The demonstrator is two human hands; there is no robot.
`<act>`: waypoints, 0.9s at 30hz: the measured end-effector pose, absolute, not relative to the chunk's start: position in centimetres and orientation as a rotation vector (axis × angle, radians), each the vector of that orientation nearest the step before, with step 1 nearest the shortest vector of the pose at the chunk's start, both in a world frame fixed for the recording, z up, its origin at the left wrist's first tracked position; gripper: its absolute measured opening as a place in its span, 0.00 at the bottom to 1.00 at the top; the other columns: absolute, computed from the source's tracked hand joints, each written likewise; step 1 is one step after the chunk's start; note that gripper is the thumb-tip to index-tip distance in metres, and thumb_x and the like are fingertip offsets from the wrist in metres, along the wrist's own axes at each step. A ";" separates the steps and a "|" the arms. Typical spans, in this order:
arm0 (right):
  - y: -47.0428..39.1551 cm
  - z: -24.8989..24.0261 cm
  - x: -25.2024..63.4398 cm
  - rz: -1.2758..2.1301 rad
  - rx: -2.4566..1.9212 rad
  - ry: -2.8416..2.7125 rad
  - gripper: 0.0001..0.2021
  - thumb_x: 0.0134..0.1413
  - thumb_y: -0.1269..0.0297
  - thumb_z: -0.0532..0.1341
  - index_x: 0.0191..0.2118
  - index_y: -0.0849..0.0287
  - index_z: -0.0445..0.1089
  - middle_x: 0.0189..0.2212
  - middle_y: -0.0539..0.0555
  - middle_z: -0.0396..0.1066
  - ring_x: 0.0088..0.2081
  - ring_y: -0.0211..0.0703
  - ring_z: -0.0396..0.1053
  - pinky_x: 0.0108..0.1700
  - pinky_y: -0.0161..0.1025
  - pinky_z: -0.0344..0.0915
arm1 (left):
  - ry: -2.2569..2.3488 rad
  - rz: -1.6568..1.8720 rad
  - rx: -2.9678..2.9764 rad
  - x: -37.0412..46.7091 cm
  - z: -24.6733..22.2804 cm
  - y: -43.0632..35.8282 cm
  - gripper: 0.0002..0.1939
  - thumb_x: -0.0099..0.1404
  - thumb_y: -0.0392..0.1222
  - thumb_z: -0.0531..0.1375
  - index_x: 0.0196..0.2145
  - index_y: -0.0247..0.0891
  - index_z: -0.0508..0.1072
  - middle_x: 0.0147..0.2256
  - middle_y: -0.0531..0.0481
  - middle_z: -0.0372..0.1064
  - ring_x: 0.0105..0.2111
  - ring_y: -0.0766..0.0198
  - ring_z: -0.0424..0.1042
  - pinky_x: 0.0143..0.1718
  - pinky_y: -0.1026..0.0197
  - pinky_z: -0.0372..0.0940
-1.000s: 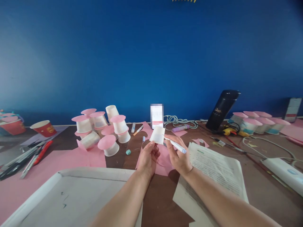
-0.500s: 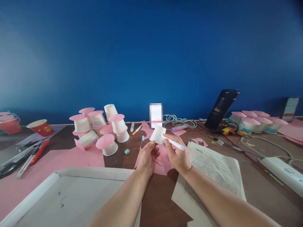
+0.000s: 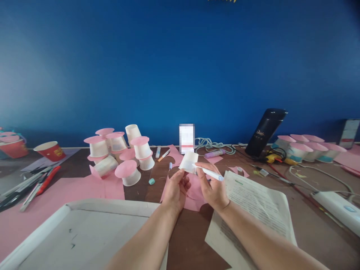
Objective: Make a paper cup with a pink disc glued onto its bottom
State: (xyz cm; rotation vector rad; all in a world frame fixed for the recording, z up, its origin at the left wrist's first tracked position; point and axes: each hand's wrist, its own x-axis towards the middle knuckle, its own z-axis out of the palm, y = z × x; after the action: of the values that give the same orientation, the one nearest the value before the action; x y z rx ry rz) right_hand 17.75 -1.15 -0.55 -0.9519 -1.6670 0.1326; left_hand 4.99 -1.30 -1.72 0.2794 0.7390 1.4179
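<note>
White piece (image 3: pixel 188 162) pinched in your left grip (image 3: pixel 174 189), above pink paper (image 3: pixel 194 204); your right grip (image 3: pixel 213 191) holds a pen (image 3: pixel 211 173), tip at or just beside it; no marks legible, seemingly unfinished; pink-topped cups (image 3: pixel 131 178) appear already assembled.

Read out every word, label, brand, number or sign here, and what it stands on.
No text is legible for certain.
Black flask: pale script, too blurred.
Printed sheets: lines and a green mark, too small.
Middle phone: screen pixelated.
Far-right phone: too small.
Red paper cup: gold emblem, unreadable.
White device at right: blue mark, unclear.
White tray: dark marks, not clearly characters.
White pen: no lettering discernible.
</note>
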 end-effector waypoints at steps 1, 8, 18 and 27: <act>-1.1 -0.5 17.8 0.122 -0.955 -1.652 0.09 0.61 0.66 0.55 0.44 0.55 0.70 0.40 0.55 0.74 0.42 0.46 0.70 0.46 0.46 0.66 | 0.739 1.414 0.270 5.0 -1.7 -1.3 0.07 0.54 0.36 0.65 0.32 0.34 0.72 0.26 0.53 0.70 0.22 0.74 0.67 0.24 0.70 0.64; -1.3 -0.3 17.7 0.128 -0.986 -1.643 0.09 0.61 0.64 0.56 0.44 0.55 0.70 0.39 0.55 0.73 0.41 0.47 0.70 0.45 0.47 0.66 | 0.741 1.398 0.259 4.9 -1.5 -1.4 0.05 0.56 0.35 0.64 0.32 0.34 0.72 0.26 0.53 0.69 0.22 0.74 0.68 0.23 0.71 0.64; -1.4 -0.2 17.6 0.099 -1.023 -1.651 0.09 0.62 0.64 0.55 0.44 0.56 0.70 0.40 0.56 0.73 0.43 0.47 0.69 0.46 0.47 0.65 | 0.763 1.402 0.253 4.9 -1.3 -1.4 0.04 0.58 0.35 0.62 0.33 0.32 0.72 0.28 0.51 0.70 0.22 0.73 0.68 0.22 0.70 0.65; -1.6 -0.3 17.5 0.099 -0.985 -1.675 0.08 0.61 0.66 0.56 0.44 0.55 0.70 0.39 0.55 0.73 0.42 0.46 0.69 0.46 0.46 0.65 | 0.758 1.414 0.283 5.0 -1.4 -1.4 0.05 0.56 0.35 0.63 0.33 0.33 0.72 0.28 0.51 0.70 0.22 0.73 0.68 0.23 0.69 0.64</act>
State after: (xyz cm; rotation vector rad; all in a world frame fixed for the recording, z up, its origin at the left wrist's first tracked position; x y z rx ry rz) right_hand 17.55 -1.56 -0.27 -0.9853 -1.6753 0.0991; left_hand 4.97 -1.36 -1.42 0.2833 0.7583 1.4137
